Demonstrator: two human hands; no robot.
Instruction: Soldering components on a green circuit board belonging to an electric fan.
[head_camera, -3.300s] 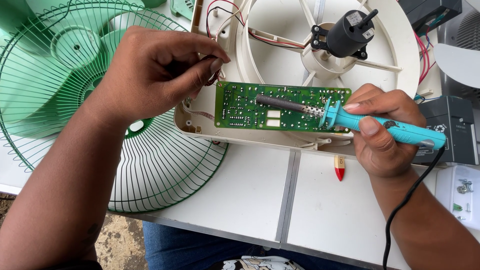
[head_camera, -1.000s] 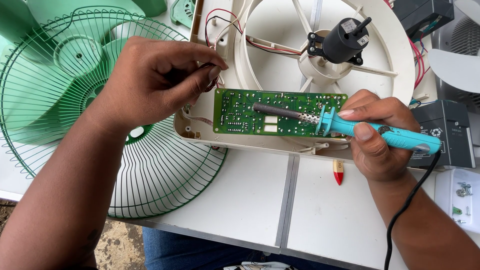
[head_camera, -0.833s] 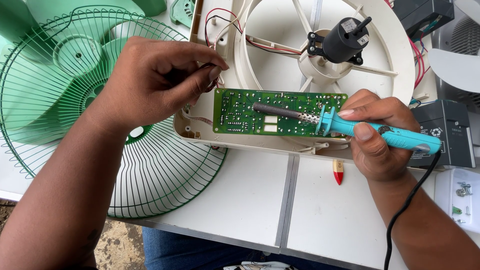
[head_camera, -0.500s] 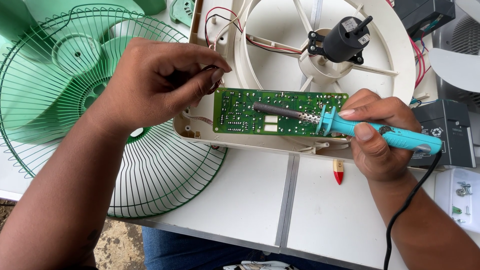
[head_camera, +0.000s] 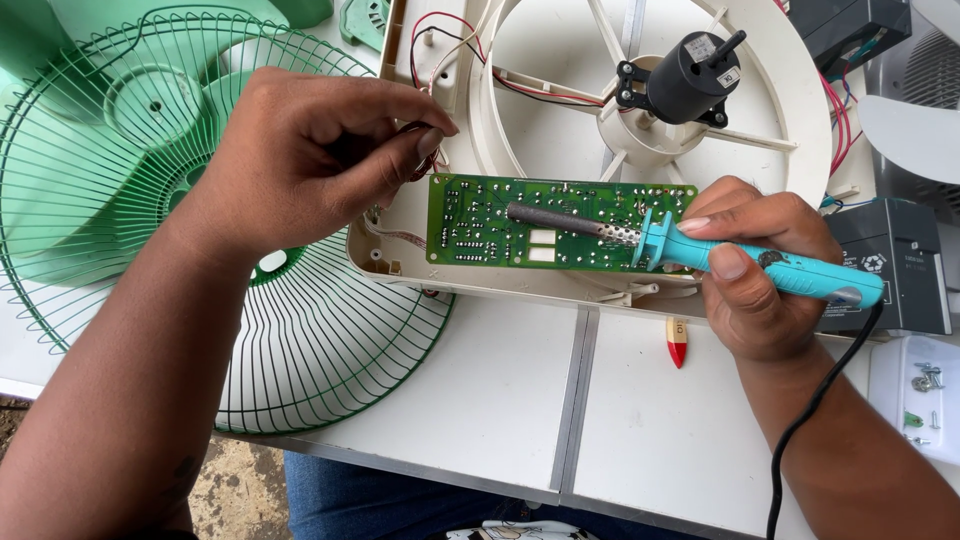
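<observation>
At mid-frame we see a green rectangular circuit board (head_camera: 555, 223) lying solder-side up on the lower edge of a cream plastic fan housing (head_camera: 800, 120). Our right hand (head_camera: 755, 270) is closed around the turquoise-handled soldering iron (head_camera: 700, 248), whose dark metal tip rests over the board's middle. Our left hand (head_camera: 320, 160), at the board's upper left corner, has its fingers curled and pinched on something small near the red and white wires (head_camera: 440, 40); what exactly it grips we cannot tell. A green wire fan guard (head_camera: 330, 340) fills the left of the frame, and a black cylindrical motor (head_camera: 690, 85) sits in the upper middle. In our judgement, the hot tip could bridge neighbouring solder pads if it drifts, or scorch wire insulation and our left fingertips, which sit close to it.
</observation>
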